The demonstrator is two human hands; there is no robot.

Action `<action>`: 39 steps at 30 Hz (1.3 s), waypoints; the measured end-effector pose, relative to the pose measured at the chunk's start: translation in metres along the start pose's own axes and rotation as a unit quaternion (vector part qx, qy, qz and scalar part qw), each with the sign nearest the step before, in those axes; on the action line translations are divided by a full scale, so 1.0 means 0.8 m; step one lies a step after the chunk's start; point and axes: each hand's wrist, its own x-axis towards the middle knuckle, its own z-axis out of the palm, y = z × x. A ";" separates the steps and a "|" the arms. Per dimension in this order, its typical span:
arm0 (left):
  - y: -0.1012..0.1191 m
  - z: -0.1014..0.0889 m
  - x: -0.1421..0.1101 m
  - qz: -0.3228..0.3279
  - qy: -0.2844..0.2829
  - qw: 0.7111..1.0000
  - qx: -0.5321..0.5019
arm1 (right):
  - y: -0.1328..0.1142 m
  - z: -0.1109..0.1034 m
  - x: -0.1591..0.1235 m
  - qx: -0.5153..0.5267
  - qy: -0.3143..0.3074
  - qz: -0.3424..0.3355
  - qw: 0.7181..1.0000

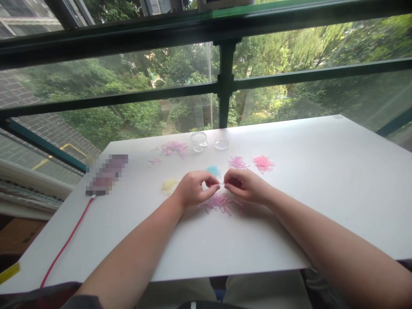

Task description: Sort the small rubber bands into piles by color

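My left hand (199, 188) and my right hand (244, 185) meet over the middle of the white table, both closed in a pinch. Between their fingertips stretches a thin pale strip (222, 184), too small to make out in detail. Just below lies a loose heap of pink and purple strips (219, 205). A blue pile (213, 171) sits behind my hands, and a yellow pile (169, 186) lies left of my left hand. Beyond my right hand are a lilac pile (237, 162) and a bright pink pile (263, 163).
At the table's (322, 171) back stand a clear round jar (198, 142) and a clear shallow lid or dish (221, 144). Mixed pink strips (174, 148) lie left of them. A blurred-out device (107, 175) with a red cable (69, 242) rests at left. Windows border the far edge.
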 end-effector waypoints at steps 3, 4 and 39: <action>0.000 0.000 0.000 0.000 -0.005 1.000 0.004 | 0.000 0.000 0.000 0.000 0.001 -0.011 1.000; 0.000 0.000 0.000 0.000 -0.008 1.000 0.006 | 0.000 0.000 0.001 -0.003 0.004 -0.018 1.000; -0.004 0.002 -0.002 -0.013 -0.040 0.999 -0.009 | 0.039 -0.037 0.011 -0.278 0.151 0.212 0.925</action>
